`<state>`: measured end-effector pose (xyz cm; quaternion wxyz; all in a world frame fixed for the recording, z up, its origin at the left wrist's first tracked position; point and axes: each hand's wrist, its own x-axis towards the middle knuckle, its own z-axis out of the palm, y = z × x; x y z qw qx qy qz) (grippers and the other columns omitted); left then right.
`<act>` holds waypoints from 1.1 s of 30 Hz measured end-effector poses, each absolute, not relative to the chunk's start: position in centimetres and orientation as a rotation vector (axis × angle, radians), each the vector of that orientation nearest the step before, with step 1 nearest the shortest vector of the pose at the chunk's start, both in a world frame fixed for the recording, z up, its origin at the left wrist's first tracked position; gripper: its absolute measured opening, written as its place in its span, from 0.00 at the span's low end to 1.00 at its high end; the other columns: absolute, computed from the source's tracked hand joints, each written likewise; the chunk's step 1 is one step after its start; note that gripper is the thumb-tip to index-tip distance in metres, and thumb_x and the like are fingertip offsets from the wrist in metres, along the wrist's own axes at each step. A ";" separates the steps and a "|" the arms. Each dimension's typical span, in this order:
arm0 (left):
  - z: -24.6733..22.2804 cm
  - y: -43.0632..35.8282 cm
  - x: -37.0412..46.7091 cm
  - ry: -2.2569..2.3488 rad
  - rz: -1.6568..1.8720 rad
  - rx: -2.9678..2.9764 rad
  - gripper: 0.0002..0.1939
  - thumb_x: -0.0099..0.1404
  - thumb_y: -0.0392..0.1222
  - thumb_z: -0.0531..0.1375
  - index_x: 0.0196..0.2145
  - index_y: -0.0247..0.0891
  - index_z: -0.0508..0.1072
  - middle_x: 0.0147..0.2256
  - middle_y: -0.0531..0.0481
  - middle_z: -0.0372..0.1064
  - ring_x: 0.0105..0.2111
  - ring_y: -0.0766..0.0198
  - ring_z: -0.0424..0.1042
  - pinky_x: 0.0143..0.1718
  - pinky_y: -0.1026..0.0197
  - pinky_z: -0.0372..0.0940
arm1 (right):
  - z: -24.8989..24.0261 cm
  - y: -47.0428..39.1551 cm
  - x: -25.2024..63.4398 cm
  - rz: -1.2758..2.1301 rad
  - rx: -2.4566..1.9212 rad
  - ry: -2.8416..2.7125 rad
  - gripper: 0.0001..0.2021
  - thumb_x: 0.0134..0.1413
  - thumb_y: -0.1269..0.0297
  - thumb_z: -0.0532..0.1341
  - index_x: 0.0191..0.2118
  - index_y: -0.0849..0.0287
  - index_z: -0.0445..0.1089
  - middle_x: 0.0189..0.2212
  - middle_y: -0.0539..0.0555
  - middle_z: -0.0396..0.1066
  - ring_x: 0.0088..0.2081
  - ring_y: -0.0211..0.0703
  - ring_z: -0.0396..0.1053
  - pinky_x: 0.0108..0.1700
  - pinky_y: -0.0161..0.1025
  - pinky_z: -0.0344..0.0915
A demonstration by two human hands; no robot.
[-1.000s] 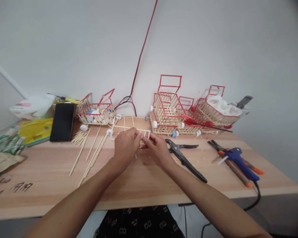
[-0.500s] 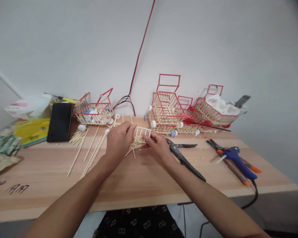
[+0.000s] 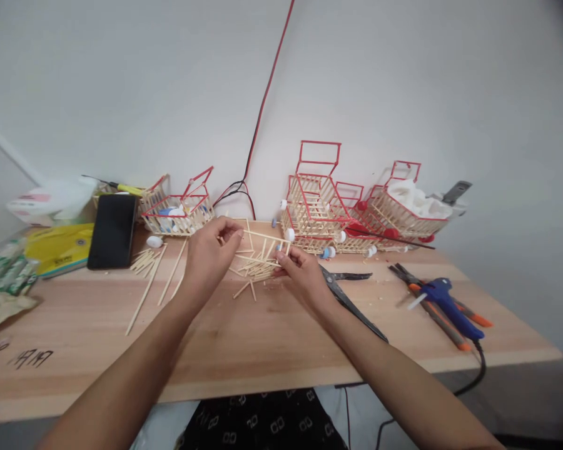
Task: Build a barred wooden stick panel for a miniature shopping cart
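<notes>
I've got a narrow ladder-like frame of thin pale wooden sticks (image 3: 267,237) up btwn both hands, above the near-middle of the pale wooden tabletop (image 3: 244,350). My R hand (image 3: 303,272) has its R end, thumb + fingers pinching by the end rung. My L hand (image 3: 211,250) is at the other end, thumb + index close together; can't tell if they actually pinch the rail.

Below the frame: loose heap of short pale wooden sticks (image 3: 260,270). L of my L hand, a few long straight pale sticks (image 3: 146,290) lie apart on the tabletop. Just R of my R hand: black metal pliers (image 3: 356,310), partly hidden by it.

Further R, a blue glue gun (image 3: 450,306) lies across pliers w/ orange-and-grey handles (image 3: 450,331). Behind, by the wall: cluster of mini stick carts w/ red rims (image 3: 307,209) on the R; on the L, a red-rimmed stick cart holding blue + white bits (image 3: 199,219), w/ a white round cap (image 3: 154,242) near its base. Beside that: black flat phone (image 3: 112,231), tilted, then a yellow plastic packet (image 3: 63,247).
</notes>
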<state>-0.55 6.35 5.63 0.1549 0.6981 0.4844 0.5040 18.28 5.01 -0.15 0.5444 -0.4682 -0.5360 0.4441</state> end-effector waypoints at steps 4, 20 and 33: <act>5.4 5.9 0.2 1.291 1.355 2.068 0.05 0.60 0.36 0.59 0.32 0.36 0.76 0.30 0.51 0.73 0.30 0.64 0.69 0.32 0.63 0.61 | 0.3 4.9 18.4 1.012 -1.099 -1.251 0.14 0.48 0.51 0.63 0.31 0.59 0.68 0.27 0.49 0.69 0.26 0.39 0.71 0.32 0.37 0.70; 3.9 5.4 2.0 1.467 1.080 2.366 0.07 0.62 0.40 0.61 0.28 0.36 0.75 0.25 0.51 0.70 0.27 0.63 0.66 0.30 0.61 0.54 | -0.5 4.7 17.9 0.847 -1.158 -1.458 0.14 0.54 0.52 0.61 0.32 0.59 0.70 0.29 0.50 0.71 0.27 0.40 0.70 0.31 0.36 0.68; 4.3 4.8 2.7 1.604 0.986 2.283 0.10 0.61 0.40 0.58 0.24 0.36 0.73 0.24 0.50 0.70 0.24 0.63 0.64 0.27 0.62 0.50 | -0.7 4.5 17.6 0.798 -1.197 -1.486 0.15 0.54 0.49 0.60 0.32 0.58 0.70 0.28 0.50 0.71 0.27 0.40 0.69 0.29 0.35 0.66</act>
